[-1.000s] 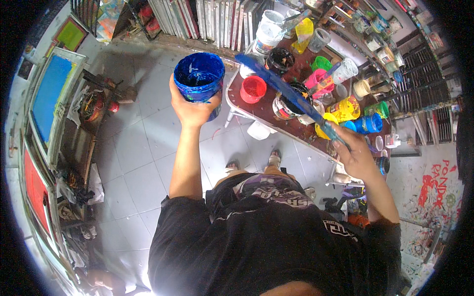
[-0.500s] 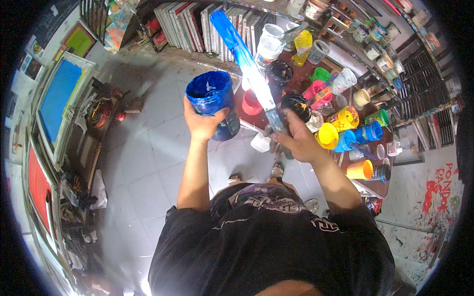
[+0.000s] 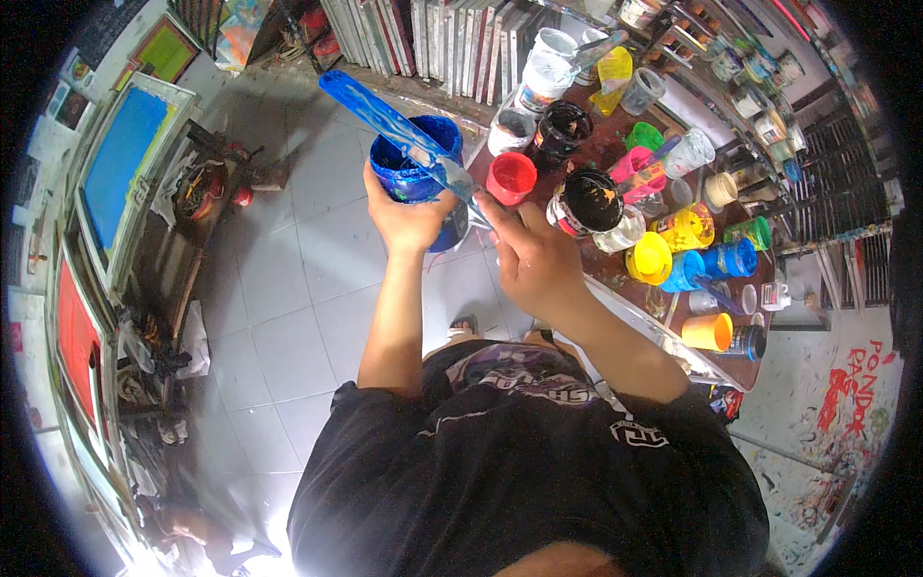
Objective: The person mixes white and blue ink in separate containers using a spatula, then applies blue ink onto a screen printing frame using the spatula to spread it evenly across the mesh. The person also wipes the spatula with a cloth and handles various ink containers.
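Note:
My left hand (image 3: 404,219) is wrapped round a blue-smeared paint tub (image 3: 396,180), holding it upright in front of me. In my right hand (image 3: 535,252) is the handle end of a long flat spatula (image 3: 370,108), its blade coated with blue paint. The spatula lies slantwise across the tub's mouth, its tip pointing out past the far left rim. Whether the blade touches the rim cannot be told. Close to my right hand, on the table, stand a red cup (image 3: 511,177) and a dark-stained tub (image 3: 590,202).
To the right, a brown table (image 3: 604,125) carries several paint tubs, including yellow cups (image 3: 650,260) and blue tubs (image 3: 728,258). Upright frames (image 3: 471,48) fill a rack at the back. Framed screens, one blue (image 3: 123,159) and one red (image 3: 77,332), lean at the left. Grey tiles (image 3: 279,337) cover the floor.
The spatula has come down and left, from raised beside the tub to lying across its mouth. My right hand has moved left and up, nearer the tub.

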Demonstrator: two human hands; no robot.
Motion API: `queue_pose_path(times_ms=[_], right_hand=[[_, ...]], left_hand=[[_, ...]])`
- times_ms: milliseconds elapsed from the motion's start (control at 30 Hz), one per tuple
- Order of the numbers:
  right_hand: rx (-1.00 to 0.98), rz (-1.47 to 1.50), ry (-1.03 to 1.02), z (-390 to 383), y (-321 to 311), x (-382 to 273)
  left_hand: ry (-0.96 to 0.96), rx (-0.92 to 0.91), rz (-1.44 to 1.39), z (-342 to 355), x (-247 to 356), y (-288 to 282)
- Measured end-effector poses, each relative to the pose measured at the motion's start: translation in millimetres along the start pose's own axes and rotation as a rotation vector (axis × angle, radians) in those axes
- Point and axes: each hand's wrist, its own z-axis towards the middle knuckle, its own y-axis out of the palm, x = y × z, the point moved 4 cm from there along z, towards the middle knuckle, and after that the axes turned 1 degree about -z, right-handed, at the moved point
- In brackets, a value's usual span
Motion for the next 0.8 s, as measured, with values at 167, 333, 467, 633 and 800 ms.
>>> queue_pose_path(times_ms=[167,333,467,633,800], right_hand=[[-0.204,-0.081,0.102,-3.7,-12.0,-1.4],[-0.307,-0.124,0.135,-10.9,-17.3,-0.5],[-0.397,-0.115,0.168,-17.7,-21.9,-1.4],[-0.433,-0.014,0.201,-25.0,-30.9,1.6],[-0.498,0.008,0.223,-35.7,-45.8,5.6]], left_hand=[[0.027,0.009,0.092,-3.4,-6.2,-0.6],[0.042,0.057,0.149,-3.4,-15.8,-1.7],[0.033,0.067,0.195,-0.9,-19.1,-3.3],[0.086,0.048,0.223,3.1,-17.5,-3.6],[0.132,0.091,0.225,11.1,-18.2,-7.4]])
